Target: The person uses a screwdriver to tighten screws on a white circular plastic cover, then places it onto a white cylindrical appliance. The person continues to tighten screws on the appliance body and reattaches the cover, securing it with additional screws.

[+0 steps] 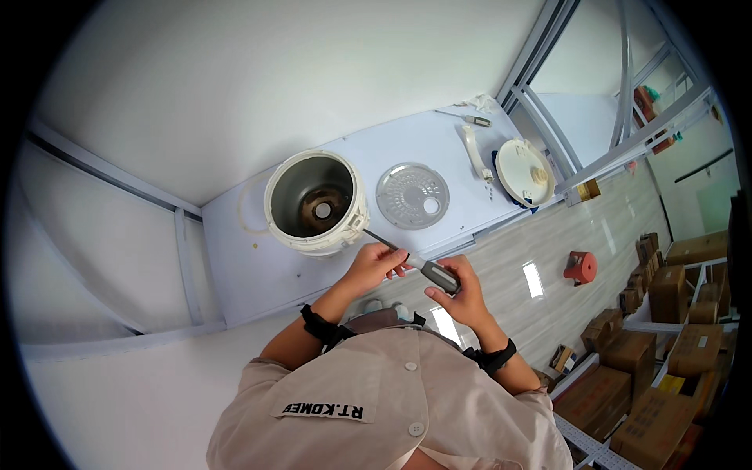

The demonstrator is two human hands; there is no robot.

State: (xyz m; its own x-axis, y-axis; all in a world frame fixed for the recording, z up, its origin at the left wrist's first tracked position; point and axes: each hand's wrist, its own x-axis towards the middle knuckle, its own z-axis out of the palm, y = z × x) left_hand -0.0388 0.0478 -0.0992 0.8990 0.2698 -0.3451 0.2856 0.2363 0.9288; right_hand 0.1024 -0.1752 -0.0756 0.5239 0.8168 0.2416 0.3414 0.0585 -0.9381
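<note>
A screwdriver [439, 276] with a grey and dark handle slants from the rice cooker toward my right side. Its tip meets the side of the pale rice cooker body [354, 229], near the hinge or latch part; the exact contact point is too small to make out. My left hand [373, 266] pinches the shaft close to the cooker. At the other end, my right hand [465, 293] is curled round the handle. The cooker stands upright without its lid, showing a grey inner wall and a brown-stained base with a round centre piece.
Right of the cooker lies a perforated metal disc [413, 196] on the white table [368, 145]. Farther right are a curved white handle [475, 153], a round white lid [523, 174], several small screws and a second screwdriver [476, 121]. A red stool [580, 267] and cardboard boxes [599, 392] stand beyond.
</note>
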